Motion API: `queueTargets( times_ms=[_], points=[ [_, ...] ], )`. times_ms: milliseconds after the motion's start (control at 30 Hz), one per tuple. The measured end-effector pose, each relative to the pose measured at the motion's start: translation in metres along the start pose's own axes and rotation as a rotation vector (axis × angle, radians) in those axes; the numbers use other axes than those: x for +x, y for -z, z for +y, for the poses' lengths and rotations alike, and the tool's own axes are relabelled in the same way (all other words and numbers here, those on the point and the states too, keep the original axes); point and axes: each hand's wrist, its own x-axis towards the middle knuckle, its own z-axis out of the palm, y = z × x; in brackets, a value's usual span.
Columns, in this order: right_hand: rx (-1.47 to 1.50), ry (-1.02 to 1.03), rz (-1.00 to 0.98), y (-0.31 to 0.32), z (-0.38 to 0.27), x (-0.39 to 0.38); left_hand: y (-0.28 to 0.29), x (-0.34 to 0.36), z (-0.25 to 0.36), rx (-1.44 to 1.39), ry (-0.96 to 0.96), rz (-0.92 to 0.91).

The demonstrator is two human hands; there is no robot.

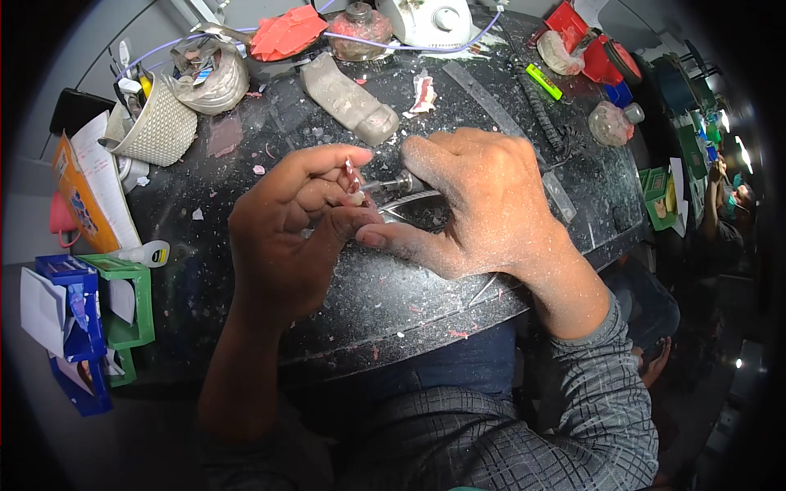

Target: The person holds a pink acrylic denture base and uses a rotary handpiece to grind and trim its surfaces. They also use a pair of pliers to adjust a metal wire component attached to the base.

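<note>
This was a workshop, prob. a small dental lab. The dusty black bench [610, 196] w/ pink scraps [458, 334], a metal hand tool [401, 183], a white box w/ a knob [419, 21] & stacked pink sheets [286, 34] showed it, as did blue [92, 299] & green bins [141, 307] w/ papers [42, 311] off to the L.
</note>
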Motion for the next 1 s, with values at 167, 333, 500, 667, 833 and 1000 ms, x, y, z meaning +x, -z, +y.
queueTargets(
  times_ms=[167, 333, 500, 667, 833, 1000],
  points=[
    [-0.01, 0.003, -0.009, -0.0003, 0.0001, 0.0001, -0.0008, -0.0011, -0.0006, -0.072, 0.036, 0.014],
    [-0.02, 0.009, 0.013, -0.0017, 0.0006, -0.0002, -0.0074, -0.0005, 0.002, -0.082, 0.074, 0.075],
    [-0.001, 0.015, 0.02, -0.0028, 0.0009, 0.0005, -0.0021, 0.0003, 0.0032, -0.002, 0.066, 0.014],
    [0.0, 0.019, 0.046, -0.0025, 0.0005, 0.0009, -0.005, 0.0006, 0.0034, -0.092, 0.118, 0.035],
    [0.02, 0.013, 0.032, -0.0019, 0.0013, 0.0005, -0.0031, 0.0014, 0.004, -0.194, 0.164, -0.02],
    [0.058, 0.007, 0.052, -0.0014, 0.0028, 0.0014, -0.0036, 0.0007, 0.0007, -0.269, 0.147, -0.022]
  ],
)
